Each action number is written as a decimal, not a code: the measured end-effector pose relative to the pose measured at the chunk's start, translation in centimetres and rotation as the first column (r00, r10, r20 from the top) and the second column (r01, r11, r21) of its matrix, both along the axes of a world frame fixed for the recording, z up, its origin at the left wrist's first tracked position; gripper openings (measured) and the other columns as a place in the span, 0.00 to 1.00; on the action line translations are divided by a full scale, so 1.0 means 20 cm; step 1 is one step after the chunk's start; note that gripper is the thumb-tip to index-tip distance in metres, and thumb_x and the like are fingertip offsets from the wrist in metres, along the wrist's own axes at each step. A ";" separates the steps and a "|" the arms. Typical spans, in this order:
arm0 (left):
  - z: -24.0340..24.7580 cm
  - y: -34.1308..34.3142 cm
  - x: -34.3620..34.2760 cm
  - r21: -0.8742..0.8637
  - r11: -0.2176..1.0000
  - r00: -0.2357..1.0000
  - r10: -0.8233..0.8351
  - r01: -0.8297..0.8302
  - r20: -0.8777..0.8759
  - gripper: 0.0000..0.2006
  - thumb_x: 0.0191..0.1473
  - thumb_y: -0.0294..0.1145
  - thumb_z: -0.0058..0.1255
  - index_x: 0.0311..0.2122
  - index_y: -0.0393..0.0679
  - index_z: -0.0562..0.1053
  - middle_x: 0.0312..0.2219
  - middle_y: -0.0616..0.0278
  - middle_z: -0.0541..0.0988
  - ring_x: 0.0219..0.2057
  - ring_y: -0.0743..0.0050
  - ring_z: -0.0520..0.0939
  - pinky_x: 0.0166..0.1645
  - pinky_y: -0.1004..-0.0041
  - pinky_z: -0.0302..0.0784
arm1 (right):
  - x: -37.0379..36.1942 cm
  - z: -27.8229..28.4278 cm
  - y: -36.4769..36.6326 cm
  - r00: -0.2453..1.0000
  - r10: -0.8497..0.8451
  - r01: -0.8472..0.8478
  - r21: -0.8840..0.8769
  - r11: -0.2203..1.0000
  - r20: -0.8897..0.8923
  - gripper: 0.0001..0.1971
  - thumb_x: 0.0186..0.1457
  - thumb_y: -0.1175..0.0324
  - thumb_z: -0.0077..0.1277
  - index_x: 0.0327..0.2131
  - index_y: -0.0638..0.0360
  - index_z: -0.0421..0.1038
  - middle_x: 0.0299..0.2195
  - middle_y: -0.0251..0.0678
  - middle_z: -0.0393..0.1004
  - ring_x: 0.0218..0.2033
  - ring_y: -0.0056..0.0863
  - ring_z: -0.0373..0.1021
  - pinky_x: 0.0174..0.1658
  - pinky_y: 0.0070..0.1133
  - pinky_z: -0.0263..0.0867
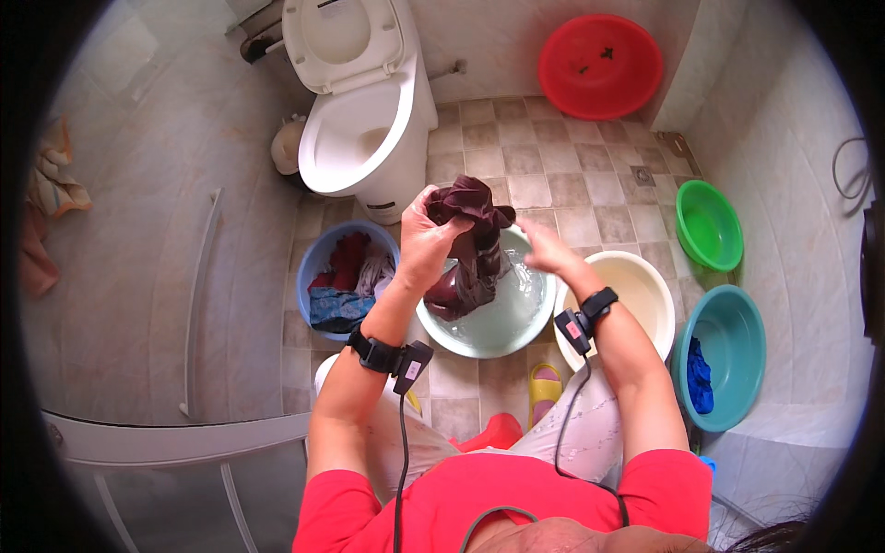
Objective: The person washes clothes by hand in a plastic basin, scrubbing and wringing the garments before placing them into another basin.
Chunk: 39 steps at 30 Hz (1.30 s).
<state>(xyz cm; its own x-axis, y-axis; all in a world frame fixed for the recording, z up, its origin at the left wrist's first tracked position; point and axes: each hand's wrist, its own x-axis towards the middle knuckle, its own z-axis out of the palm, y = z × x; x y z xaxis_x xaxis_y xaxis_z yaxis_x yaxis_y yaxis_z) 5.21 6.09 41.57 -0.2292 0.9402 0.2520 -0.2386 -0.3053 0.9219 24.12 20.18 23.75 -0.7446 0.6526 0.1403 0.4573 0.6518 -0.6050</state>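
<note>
My left hand [428,241] is closed on a bunched dark maroon cloth garment [472,258], thumb across its upper folds. The wet-looking garment hangs down over the left part of a pale green basin [498,348] that holds water. To the right of the cloth, my right hand [546,249] hovers over the basin's right rim. Its fingers stretch toward the garment, apart from it, and nothing shows in them.
Left stands a blue basin [306,267] of clothes; right, a cream basin [666,304], a teal basin [745,359] with blue cloth [700,378], and a green basin [710,226]. A toilet [369,138] and red basin [599,66] are farther back. Cables hang from both wrist straps.
</note>
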 end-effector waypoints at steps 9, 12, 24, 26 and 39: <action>0.07 0.00 -0.01 0.014 0.997 0.971 0.077 -0.082 0.228 0.12 0.43 0.13 0.53 0.34 0.40 0.71 0.29 0.66 0.78 0.31 0.80 0.78 0.37 0.77 0.76 | -0.32 -0.21 -0.46 0.946 -0.087 -0.137 -0.630 0.765 -0.311 0.39 0.39 0.57 0.68 0.55 0.57 0.65 0.52 0.44 0.68 0.51 0.38 0.66 0.55 0.32 0.61; -0.08 0.03 -0.17 -0.070 0.984 0.986 0.164 -0.163 0.008 0.11 0.43 0.14 0.54 0.34 0.39 0.71 0.28 0.66 0.78 0.30 0.82 0.77 0.36 0.78 0.75 | -0.26 -0.21 -0.45 0.976 -0.175 0.079 -0.541 0.837 -0.129 0.20 0.46 0.63 0.61 0.43 0.59 0.74 0.37 0.45 0.78 0.43 0.44 0.73 0.47 0.32 0.66; -0.71 -0.01 -0.41 -0.393 0.845 0.782 0.046 -0.362 -0.622 0.13 0.43 0.30 0.59 0.34 0.33 0.75 0.29 0.55 0.81 0.30 0.66 0.81 0.37 0.70 0.75 | -0.27 0.80 -0.35 0.791 -0.205 0.081 -0.233 0.969 -0.576 0.24 0.36 0.73 0.58 0.41 0.68 0.64 0.31 0.43 0.74 0.36 0.30 0.73 0.42 0.25 0.68; -0.67 0.01 -0.35 -0.498 0.816 0.878 0.023 -0.293 -0.479 0.13 0.45 0.30 0.58 0.35 0.35 0.74 0.27 0.58 0.80 0.28 0.69 0.79 0.34 0.71 0.74 | -0.24 0.94 -0.38 0.688 -0.165 -0.065 -0.287 0.956 -0.707 0.24 0.38 0.80 0.56 0.43 0.66 0.63 0.31 0.35 0.73 0.35 0.21 0.71 0.42 0.21 0.68; -0.58 0.01 -0.37 -0.396 0.784 0.382 -0.219 -0.479 -0.898 0.27 0.42 0.28 0.57 0.50 0.35 0.66 0.46 0.42 0.75 0.49 0.45 0.75 0.52 0.60 0.72 | -0.29 0.57 -0.33 0.978 0.182 -0.188 -0.053 0.981 -0.101 0.16 0.44 0.71 0.56 0.38 0.63 0.67 0.36 0.49 0.74 0.39 0.42 0.72 0.44 0.28 0.67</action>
